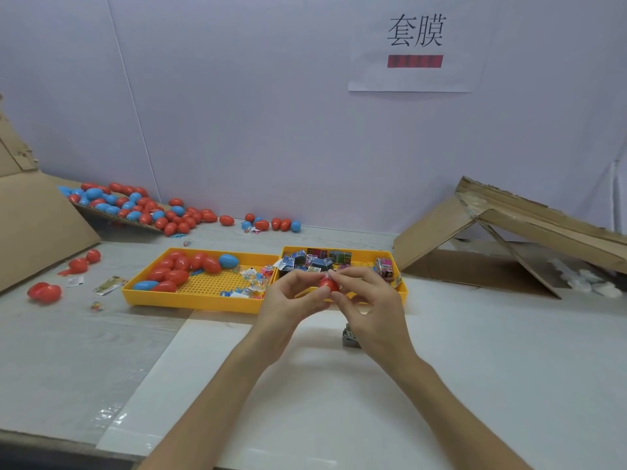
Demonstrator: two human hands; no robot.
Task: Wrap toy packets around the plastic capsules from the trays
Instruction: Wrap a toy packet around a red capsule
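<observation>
head view: from my end i see both bare hands raised together over the white tabletop [441,368], just in front of the two trays. the left hand [291,295] and the right hand [368,300] meet at the fingertips, and the curled fingers of both pinch one small red egg-shaped plastic capsule [328,285] between them. the capsule is held clear of the table, in front of the near wall of the right yellow plastic tray [339,249]. i cannot tell whether any wrapping is on it yet. that tray holds a jumble of printed toy packets [315,260]. touching it on the left, the left yellow perforated plastic tray [190,301] carries a cluster of red and blue capsules [176,270] in its left half and some small clear toy bags [252,278] towards its right end. a small silvery printed packet [351,337] lies on the tabletop just below the right hand. a heap of loose red and blue capsules [135,205] spills along the back wall at left, a folded brown cardboard box [509,232] leans at right, and a white paper sign [415,76] hangs on the wall.
</observation>
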